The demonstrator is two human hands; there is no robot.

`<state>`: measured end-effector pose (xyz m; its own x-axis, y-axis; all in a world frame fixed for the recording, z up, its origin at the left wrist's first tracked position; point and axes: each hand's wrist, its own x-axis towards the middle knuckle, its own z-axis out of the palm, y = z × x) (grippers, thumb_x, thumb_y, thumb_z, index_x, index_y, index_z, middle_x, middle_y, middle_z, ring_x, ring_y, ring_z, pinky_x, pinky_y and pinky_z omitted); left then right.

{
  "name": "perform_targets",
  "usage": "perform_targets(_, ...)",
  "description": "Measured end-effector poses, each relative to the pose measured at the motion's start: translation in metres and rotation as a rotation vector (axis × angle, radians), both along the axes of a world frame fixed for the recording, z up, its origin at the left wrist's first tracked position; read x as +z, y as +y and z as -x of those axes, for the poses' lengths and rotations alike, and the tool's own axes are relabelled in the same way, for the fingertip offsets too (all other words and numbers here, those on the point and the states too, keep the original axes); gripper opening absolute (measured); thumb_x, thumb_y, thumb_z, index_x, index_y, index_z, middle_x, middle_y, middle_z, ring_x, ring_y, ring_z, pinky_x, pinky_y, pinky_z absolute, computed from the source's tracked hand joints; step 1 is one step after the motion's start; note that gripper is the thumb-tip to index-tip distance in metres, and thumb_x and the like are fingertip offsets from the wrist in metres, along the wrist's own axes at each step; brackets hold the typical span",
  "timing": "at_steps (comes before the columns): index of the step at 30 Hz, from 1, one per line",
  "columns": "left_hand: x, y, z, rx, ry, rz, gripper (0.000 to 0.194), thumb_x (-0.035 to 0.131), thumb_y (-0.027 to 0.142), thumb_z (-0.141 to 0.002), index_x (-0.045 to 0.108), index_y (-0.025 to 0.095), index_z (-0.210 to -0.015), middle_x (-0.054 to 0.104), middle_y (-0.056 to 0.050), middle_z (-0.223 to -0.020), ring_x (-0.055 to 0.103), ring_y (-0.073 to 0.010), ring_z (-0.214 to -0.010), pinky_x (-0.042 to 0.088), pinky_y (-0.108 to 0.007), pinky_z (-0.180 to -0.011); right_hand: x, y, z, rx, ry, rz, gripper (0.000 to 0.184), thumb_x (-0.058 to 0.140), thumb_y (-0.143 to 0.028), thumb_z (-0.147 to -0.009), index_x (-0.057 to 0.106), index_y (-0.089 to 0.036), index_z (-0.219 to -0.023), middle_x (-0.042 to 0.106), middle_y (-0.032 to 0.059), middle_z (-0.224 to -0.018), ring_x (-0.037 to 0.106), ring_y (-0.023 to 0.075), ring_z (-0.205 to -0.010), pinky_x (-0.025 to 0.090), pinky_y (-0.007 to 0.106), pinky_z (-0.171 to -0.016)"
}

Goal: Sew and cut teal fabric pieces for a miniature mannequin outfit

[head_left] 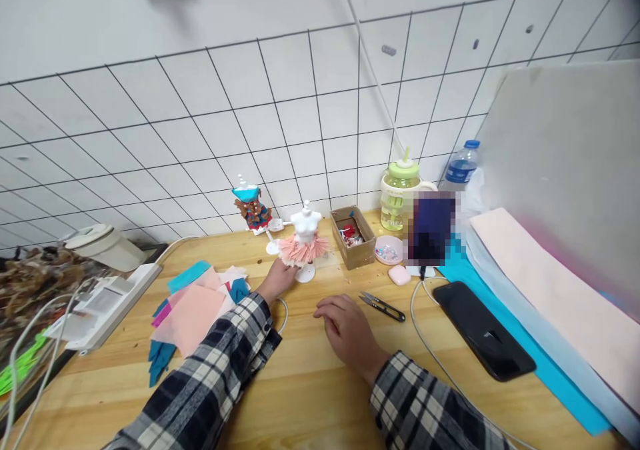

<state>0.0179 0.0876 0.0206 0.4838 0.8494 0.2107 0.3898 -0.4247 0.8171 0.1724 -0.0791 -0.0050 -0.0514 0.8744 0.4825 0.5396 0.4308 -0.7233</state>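
The left hand (280,279) is reaching to the small white mannequin (306,227) in a pink skirt, standing on the bench (295,383); its grip is hidden. The right hand (347,330) is resting empty, loosely curled, near the black snips (383,307).

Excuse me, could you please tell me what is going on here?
The person's left hand is at the small white mannequin in a pink skirt, fingertips hidden. The right hand is loosely curled beside the black snips, with nothing visible in it. Another dressed mannequin stands behind; cut sheets lie left.
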Motion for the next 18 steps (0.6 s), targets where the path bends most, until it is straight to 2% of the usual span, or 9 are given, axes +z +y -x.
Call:
perform_targets(4, -0.006, -0.014, -0.004, 0.035, -0.01, 0.07, 0.039, 0.046, 0.048, -0.085, 0.065, 0.015, -0.076, 0.067, -0.007, -0.078, 0.058, -0.0189, -0.073, 0.047, -0.03, -0.071, -0.003, 0.004, 0.002, -0.017, 0.067, 0.012, 0.029, 0.048, -0.005, -0.079, 0.065, -0.021, -0.096, 0.066, 0.0049, -0.096, 0.056, 0.0193, -0.093, 0.044, 0.036, -0.086)
perform_targets(6, 0.0, -0.03, -0.006, 0.066, -0.039, 0.101, 0.043, 0.041, 0.05, -0.088, 0.062, 0.015, -0.079, 0.066, -0.006, -0.077, 0.055, -0.0156, -0.065, 0.046, -0.028, -0.064, -0.001, 0.006, 0.003, -0.043, 0.135, 0.026, 0.028, 0.049, -0.009, -0.081, 0.064, -0.021, -0.101, 0.066, 0.0054, -0.096, 0.057, 0.0188, -0.091, 0.044, 0.034, -0.083)
perform_targets(8, 0.013, -0.049, -0.006, 0.08, -0.071, 0.132, 0.043, 0.036, 0.051, -0.091, 0.059, 0.015, -0.088, 0.064, -0.004, -0.075, 0.051, -0.013, -0.057, 0.044, -0.025, -0.057, 0.008, 0.009, 0.003, -0.074, 0.238, 0.064, 0.023, 0.05, -0.013, -0.082, 0.063, -0.019, -0.099, 0.064, 0.0052, -0.092, 0.057, 0.017, -0.083, 0.045, 0.03, -0.075)
perform_targets(10, 0.03, -0.067, -0.005, 0.082, -0.096, 0.167, 0.041, 0.034, 0.051, -0.092, 0.056, 0.016, -0.087, 0.063, -0.002, -0.071, 0.049, -0.0117, -0.054, 0.042, -0.023, -0.053, 0.026, 0.011, 0.001, -0.089, 0.373, 0.126, 0.013, 0.051, -0.017, -0.082, 0.063, -0.018, -0.085, 0.061, 0.0031, -0.081, 0.054, 0.0144, -0.073, 0.043, 0.026, -0.065)
perform_targets(11, 0.039, -0.075, -0.004, 0.094, -0.143, 0.215, 0.04, 0.035, 0.051, -0.092, 0.054, 0.017, -0.085, 0.062, -0.002, -0.07, 0.047, -0.0112, -0.053, 0.04, -0.022, -0.052, 0.038, 0.012, 0.0, -0.094, 0.452, 0.16, 0.011, 0.051, -0.017, -0.081, 0.06, -0.018, -0.075, 0.059, 0.0016, -0.076, 0.053, 0.0135, -0.07, 0.042, 0.025, -0.063)
perform_targets(14, 0.058, -0.093, 0.0, 0.1, -0.206, 0.268, 0.036, 0.038, 0.049, -0.092, 0.053, 0.017, -0.084, 0.061, -0.002, -0.071, 0.046, -0.0112, -0.054, 0.039, -0.022, -0.053, 0.078, 0.009, -0.006, -0.121, 0.705, 0.172, 0.014, 0.05, -0.017, -0.079, 0.056, -0.018, -0.066, 0.052, -0.002, -0.066, 0.048, 0.0111, -0.065, 0.039, 0.024, -0.062)
perform_targets(16, 0.062, -0.101, 0.001, 0.083, -0.148, 0.258, 0.037, 0.039, 0.049, -0.092, 0.054, 0.017, -0.081, 0.059, -0.002, -0.068, 0.046, -0.0119, -0.055, 0.039, -0.023, -0.054, 0.101, 0.003, -0.009, -0.01, 0.859, 0.322, 0.008, 0.056, -0.018, -0.076, 0.062, -0.017, -0.072, 0.056, -0.0015, -0.073, 0.047, 0.009, -0.062, 0.039, 0.022, -0.058)
perform_targets(18, 0.058, -0.109, 0.001, 0.072, -0.065, 0.238, 0.037, 0.039, 0.048, -0.092, 0.054, 0.017, -0.077, 0.055, 0.0, -0.063, 0.047, -0.0125, -0.055, 0.039, -0.023, -0.054, 0.116, -0.002, -0.011, 0.231, 1.146, 0.564, 0.023, 0.058, -0.019, -0.076, 0.065, -0.019, -0.098, 0.063, 0.0026, -0.103, 0.051, 0.0075, -0.063, 0.041, 0.02, -0.052)
